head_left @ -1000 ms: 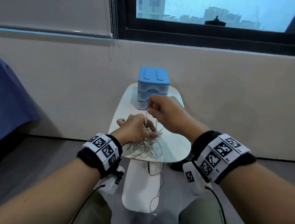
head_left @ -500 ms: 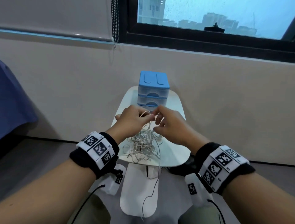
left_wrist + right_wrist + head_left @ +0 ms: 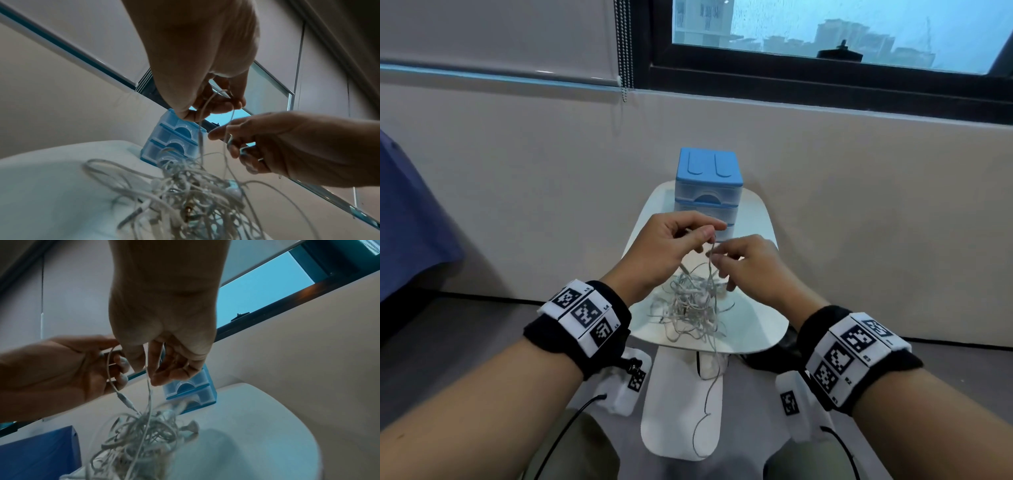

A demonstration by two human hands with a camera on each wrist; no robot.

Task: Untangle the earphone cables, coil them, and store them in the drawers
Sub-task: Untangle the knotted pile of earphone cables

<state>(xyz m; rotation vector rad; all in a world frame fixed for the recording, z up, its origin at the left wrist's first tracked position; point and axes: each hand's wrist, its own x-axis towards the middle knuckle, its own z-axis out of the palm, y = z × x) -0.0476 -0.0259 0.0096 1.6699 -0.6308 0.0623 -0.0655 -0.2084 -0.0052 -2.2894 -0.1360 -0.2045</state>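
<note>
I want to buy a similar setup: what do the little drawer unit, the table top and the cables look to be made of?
Drawer unit: plastic, going by its opaque blue moulded lid and frame and its clear, see-through drawer fronts.
Table top: smooth, matt white with rounded edges, probably plastic or painted board; I cannot tell which.
Earphone cables: thin white flexible sheathing, likely rubbery plastic; a gold-coloured metal plug shows in the tangle.

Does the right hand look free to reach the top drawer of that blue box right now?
Probably not straight away. The right hand is pinching a strand of the tangled earphone cables, as is the left hand. The blue drawer box stands just beyond them with nothing between, so once the strand is released the way looks open.
</note>
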